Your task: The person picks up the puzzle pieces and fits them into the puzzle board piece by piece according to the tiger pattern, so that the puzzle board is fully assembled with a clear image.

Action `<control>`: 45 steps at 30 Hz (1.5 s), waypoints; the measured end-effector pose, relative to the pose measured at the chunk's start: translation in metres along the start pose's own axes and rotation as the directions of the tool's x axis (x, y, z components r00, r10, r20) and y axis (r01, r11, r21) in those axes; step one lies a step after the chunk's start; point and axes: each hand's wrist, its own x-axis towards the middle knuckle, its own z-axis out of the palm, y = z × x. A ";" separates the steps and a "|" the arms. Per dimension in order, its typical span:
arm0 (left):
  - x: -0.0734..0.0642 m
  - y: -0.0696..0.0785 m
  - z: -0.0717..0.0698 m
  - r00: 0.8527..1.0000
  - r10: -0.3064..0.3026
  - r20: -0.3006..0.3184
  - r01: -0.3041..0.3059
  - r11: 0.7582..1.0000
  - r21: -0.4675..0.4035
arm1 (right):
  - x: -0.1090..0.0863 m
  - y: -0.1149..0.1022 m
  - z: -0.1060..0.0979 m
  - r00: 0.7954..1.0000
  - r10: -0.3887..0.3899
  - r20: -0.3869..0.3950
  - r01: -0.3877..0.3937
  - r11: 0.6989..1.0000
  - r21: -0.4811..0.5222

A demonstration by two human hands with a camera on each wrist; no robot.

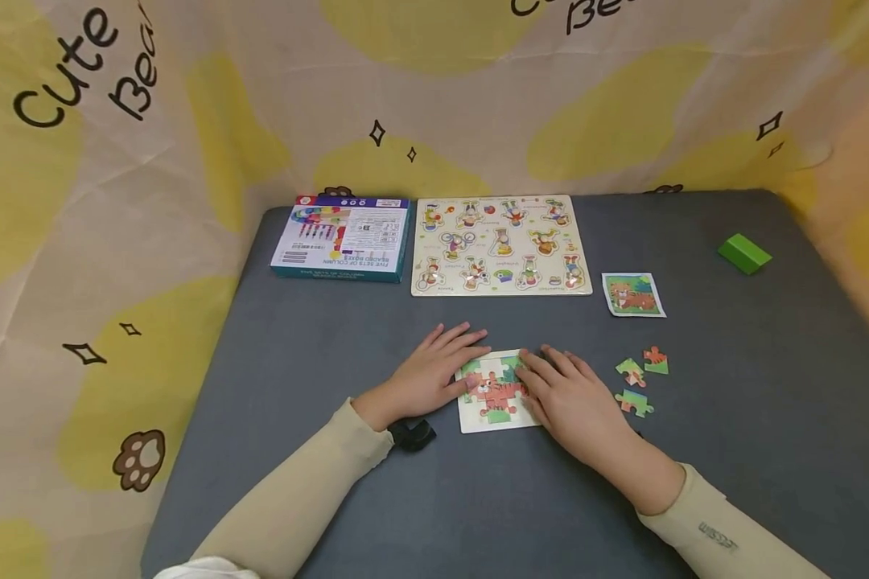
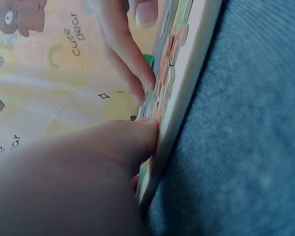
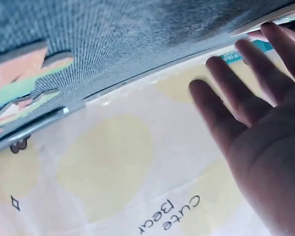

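A small jigsaw board [image 1: 471,425] with a white border lies flat on the table, partly filled with an orange animal picture [image 1: 498,394]. My left hand [image 1: 423,382] rests at its left side, fingers stretched out past the upper left corner. In the left wrist view the thumb [image 2: 132,137] presses on the pieces near the pale board edge [image 2: 194,73]. My right hand [image 1: 575,406] lies over the board's right side with fingertips on the pieces, covering that part. Right of it are loose jigsaw pieces: one orange and green [image 1: 655,361], one [image 1: 631,371] beside it, one mostly green [image 1: 634,402].
A picture card [image 1: 633,295] of an orange animal lies beyond the loose pieces. Farther back are a flat teal and white box [image 1: 340,241] and a large picture board [image 1: 434,281] with animal figures. A green block [image 1: 744,253] sits at the far right, before a printed cloth [image 1: 449,96].
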 end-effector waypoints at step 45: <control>0.000 0.024 0.012 0.992 -0.123 0.019 0.122 0.991 0.049 | 0.003 -0.002 0.008 0.948 -0.317 -0.031 0.319 0.947 0.046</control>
